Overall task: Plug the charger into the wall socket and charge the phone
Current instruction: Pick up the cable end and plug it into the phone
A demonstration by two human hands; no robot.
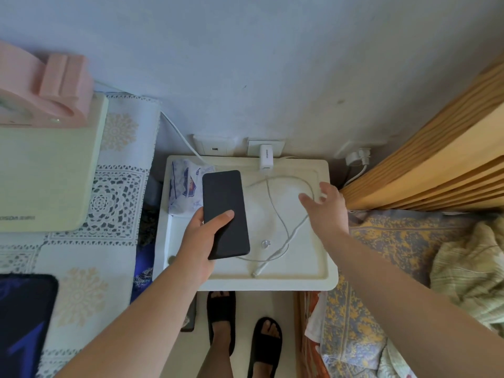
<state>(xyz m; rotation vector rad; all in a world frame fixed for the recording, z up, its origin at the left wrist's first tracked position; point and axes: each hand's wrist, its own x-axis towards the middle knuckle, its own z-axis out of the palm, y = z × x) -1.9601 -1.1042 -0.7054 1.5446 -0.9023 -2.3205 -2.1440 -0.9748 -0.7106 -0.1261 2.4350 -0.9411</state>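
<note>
A white charger sits plugged into the wall socket above a white tray-top table. Its white cable loops over the table, and the free plug end lies near the front edge. My left hand holds a black phone with a dark screen over the table's left half. My right hand hovers over the table's right side with fingers spread, holding nothing, just beside the cable loop.
A tissue pack lies at the table's back left. A second wall plate and a plugged outlet flank the socket. A lace-covered surface with a pale device is left; a wooden bed frame and bedding are right.
</note>
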